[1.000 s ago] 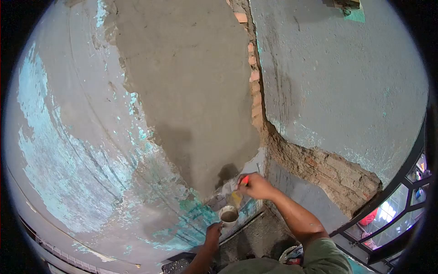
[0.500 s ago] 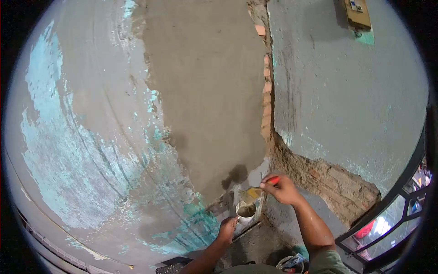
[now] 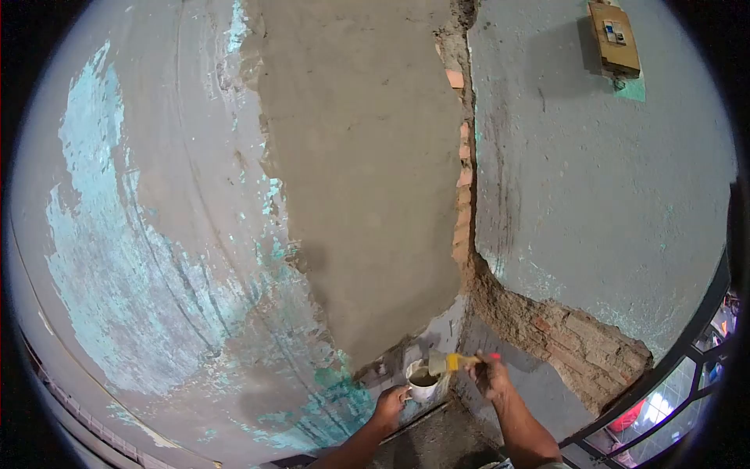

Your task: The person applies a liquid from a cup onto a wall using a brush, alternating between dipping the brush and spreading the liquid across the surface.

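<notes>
The person's left hand (image 3: 391, 402) has its grip clamped on the handle of a white mug (image 3: 423, 394), whose body lies at about 2 o'clock from that hand, mouth upward, with a grey-brown mix inside. The right hand (image 3: 491, 381), at between 2 and 3 o'clock from the left, has its grip closed around the handle of a brush (image 3: 455, 361). The yellow band and pale bristles reach out toward 10 o'clock from the right grip, and the red handle tip shows at 12 o'clock. The bristles are at the mug's rim; whether they touch it cannot be told. From the mug, a plastered patch (image 3: 367, 203) rises between 11 and 12 o'clock, while a rough broken channel (image 3: 562, 344) runs between 2 and 3 o'clock.
</notes>
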Demonstrator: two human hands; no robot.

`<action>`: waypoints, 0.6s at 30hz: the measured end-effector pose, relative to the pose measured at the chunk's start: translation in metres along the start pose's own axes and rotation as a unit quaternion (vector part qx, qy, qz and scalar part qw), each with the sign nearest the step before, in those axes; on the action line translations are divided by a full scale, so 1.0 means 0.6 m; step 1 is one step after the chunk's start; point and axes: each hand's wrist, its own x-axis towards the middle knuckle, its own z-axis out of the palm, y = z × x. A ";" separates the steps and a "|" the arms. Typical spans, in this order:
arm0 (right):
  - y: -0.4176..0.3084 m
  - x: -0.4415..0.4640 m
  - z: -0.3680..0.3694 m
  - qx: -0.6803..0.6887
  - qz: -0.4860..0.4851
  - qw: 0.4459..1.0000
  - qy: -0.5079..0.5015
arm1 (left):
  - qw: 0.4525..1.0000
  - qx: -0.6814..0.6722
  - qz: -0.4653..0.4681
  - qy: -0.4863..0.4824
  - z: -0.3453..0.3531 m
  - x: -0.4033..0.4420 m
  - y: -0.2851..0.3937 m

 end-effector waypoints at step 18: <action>-0.455 0.118 0.521 -0.412 -0.810 0.417 -0.023 | 0.985 0.045 0.021 0.167 -0.136 -0.098 -0.045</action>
